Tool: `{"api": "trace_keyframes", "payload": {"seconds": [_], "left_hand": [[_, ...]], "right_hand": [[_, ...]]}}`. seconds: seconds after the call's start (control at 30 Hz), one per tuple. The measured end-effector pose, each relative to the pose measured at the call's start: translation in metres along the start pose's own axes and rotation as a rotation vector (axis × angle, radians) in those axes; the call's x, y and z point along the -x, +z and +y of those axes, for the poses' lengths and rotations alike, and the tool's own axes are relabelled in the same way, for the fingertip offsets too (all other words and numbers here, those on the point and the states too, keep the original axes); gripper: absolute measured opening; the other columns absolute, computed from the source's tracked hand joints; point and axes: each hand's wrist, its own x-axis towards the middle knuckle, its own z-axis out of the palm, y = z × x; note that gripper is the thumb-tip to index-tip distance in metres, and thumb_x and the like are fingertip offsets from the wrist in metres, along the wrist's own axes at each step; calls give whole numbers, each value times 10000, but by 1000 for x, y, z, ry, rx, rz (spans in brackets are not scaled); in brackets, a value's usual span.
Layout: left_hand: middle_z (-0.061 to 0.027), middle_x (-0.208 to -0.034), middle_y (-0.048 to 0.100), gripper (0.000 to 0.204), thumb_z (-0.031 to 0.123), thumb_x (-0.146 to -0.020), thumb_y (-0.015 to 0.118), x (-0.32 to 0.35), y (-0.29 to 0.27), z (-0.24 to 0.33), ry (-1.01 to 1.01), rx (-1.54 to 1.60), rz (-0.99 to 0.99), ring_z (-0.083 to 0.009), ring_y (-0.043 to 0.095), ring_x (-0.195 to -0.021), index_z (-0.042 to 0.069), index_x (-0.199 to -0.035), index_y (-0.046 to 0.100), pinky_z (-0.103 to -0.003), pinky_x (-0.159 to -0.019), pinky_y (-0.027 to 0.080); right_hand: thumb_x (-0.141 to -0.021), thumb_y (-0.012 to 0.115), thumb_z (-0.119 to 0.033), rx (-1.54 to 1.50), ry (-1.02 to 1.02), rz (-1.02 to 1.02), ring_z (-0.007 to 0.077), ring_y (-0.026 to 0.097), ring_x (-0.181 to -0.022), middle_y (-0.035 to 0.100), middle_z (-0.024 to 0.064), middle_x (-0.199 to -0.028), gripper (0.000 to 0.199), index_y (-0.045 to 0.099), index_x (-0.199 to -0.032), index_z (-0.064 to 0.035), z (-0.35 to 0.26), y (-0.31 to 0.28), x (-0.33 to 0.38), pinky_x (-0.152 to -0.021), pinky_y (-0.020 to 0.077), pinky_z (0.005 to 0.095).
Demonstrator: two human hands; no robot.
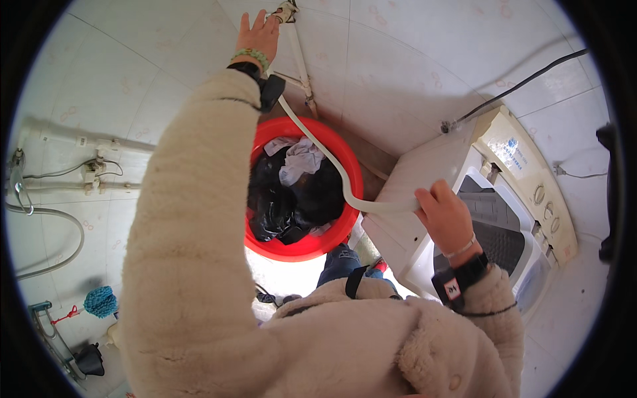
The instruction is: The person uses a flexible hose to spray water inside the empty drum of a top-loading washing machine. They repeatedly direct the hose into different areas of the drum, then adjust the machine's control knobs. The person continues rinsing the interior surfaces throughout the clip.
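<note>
A pale flexible hose (322,147) runs down from near the tap, over a red tub, and across to my right hand (443,217). That hand is closed around the hose near its end, beside the open top of a cream washing machine (524,176). My left hand (259,40) is raised at the wall with its fingers stretched apart, close to the tap (285,12). Whether it touches the tap I cannot tell. In the red tub (285,249) lie dark, partly shiny items (275,212) and a whitish cloth (302,161).
A dark cable (521,83) runs along the tiled wall behind the machine. White pipes (99,162) and a grey hose (74,249) are fixed on the left wall. A blue scrubbing ball (101,302) hangs at lower left. A pipe (302,63) descends behind the tub.
</note>
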Motion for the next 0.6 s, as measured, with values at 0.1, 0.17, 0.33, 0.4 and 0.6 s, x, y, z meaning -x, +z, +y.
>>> {"api": "trace_keyframes", "payload": {"seconds": [0.1,0.17,0.33,0.4,0.6], "left_hand": [[-5,-1578,366,491,178,-1006,419,0,4,-7,25,61,416,-239,266,-1487,130,-1494,411,-568,-1165,241],[-73,-1593,333,561,228,-982,515,-12,8,-12,56,215,260,-287,272,-1481,124,-1513,366,-524,-1162,283],[-130,-1482,457,542,149,-973,497,-39,22,-13,57,534,172,-338,394,-1395,72,-1497,380,-507,-1079,392],[-128,-1424,499,497,124,-971,481,-43,21,-6,44,650,281,-340,432,-1356,52,-1458,420,-512,-1032,422],[-76,-1404,539,451,167,-981,489,-44,11,5,4,464,108,-251,513,-1254,79,-1424,480,-495,-1035,418]], "right_hand": [[-789,727,-145,55,-12,-24,292,623,-851,513,111,-959,305,591,-1054,-81,-1,31,-36,-672,546,407],[-798,720,-151,41,9,-70,304,629,-935,539,133,-1048,335,592,-1094,-62,3,49,-50,-752,552,409],[-790,724,-116,62,-11,-201,349,548,-1211,511,178,-1368,472,577,-1233,-43,12,63,-42,-1029,458,422],[-779,736,-108,60,-49,-211,354,541,-1215,517,175,-1353,469,586,-1218,-40,10,63,-27,-1030,454,429],[-751,746,-70,-20,-71,-181,363,516,-1251,533,164,-1332,430,616,-1159,-37,1,40,9,-1061,433,439]]}}
